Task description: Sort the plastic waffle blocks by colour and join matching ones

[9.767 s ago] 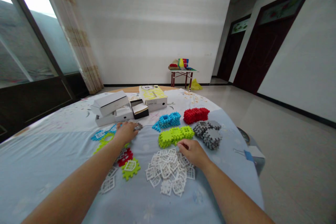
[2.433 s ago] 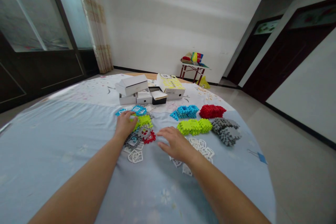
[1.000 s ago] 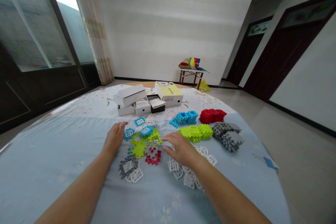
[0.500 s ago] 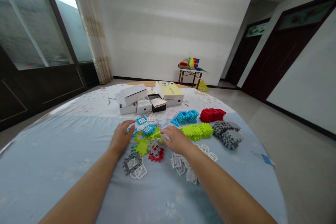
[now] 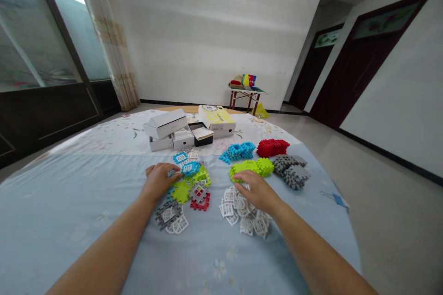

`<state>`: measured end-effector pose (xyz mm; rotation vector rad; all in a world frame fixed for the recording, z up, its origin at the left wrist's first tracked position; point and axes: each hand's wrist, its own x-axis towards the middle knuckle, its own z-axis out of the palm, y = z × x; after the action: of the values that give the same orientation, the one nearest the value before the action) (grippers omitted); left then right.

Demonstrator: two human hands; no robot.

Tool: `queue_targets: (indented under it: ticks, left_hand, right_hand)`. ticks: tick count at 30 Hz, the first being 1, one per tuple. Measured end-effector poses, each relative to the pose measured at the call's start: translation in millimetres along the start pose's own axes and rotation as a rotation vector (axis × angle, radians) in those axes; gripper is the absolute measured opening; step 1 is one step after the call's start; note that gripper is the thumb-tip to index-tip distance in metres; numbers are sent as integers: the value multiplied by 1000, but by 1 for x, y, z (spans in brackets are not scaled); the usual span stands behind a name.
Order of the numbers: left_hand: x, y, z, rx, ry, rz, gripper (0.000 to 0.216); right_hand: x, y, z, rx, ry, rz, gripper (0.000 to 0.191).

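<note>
My left hand (image 5: 159, 181) rests on a heap of flat toothed tiles (image 5: 189, 185) in blue, green, grey and red, its fingertips pinching the edge of a blue tile (image 5: 190, 168). My right hand (image 5: 255, 190) lies palm down, fingers curled, on the far edge of a pile of white lattice inserts (image 5: 240, 210), just in front of a green block of joined tiles (image 5: 252, 168). What its fingers hold is hidden.
Assembled blocks stand behind: blue (image 5: 238, 151), red (image 5: 272, 147), grey (image 5: 290, 170). White boxes (image 5: 166, 129), a black box (image 5: 203, 134) and a yellow-lidded box (image 5: 216, 119) sit at the far side of the light blue cloth (image 5: 69, 203). A small table (image 5: 244, 97) stands by the wall.
My right hand has moved right, from the coloured heap to the white inserts by the green block. My left hand has closed its fingers on a blue tile.
</note>
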<state>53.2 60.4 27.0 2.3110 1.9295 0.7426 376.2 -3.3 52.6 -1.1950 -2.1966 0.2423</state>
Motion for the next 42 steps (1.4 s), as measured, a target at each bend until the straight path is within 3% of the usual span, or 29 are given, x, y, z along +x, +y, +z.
queue_targets:
  ticks: [11,20,25,30,33,37,42]
  left_hand:
    - [-4,0,-25,95,-212,-9,35]
    - [2,0,-31,118,-34,65,37]
    - [-4,48,-45,-180,-51,15,49]
    - [-27,124,-29,-555,-304,-6,46]
    - [-35,147,-19,-608,-362,42,48]
    - [-24,126,-22,-539,-221,13,43]
    - [-2,52,-30,-244,-19,-112,44]
  right_hand:
    - [-15,12,-9,38,34,44,23]
    - [-14,16,-13,41,33,77,22]
    - [-14,23,-13,45,58,101,21]
    - [-15,26,-12,38,36,126,21]
    - [-15,27,-12,36,33,142,21]
    - [-16,30,-13,34,37,162,23]
    - [-17,32,-10,29,17,150,23]
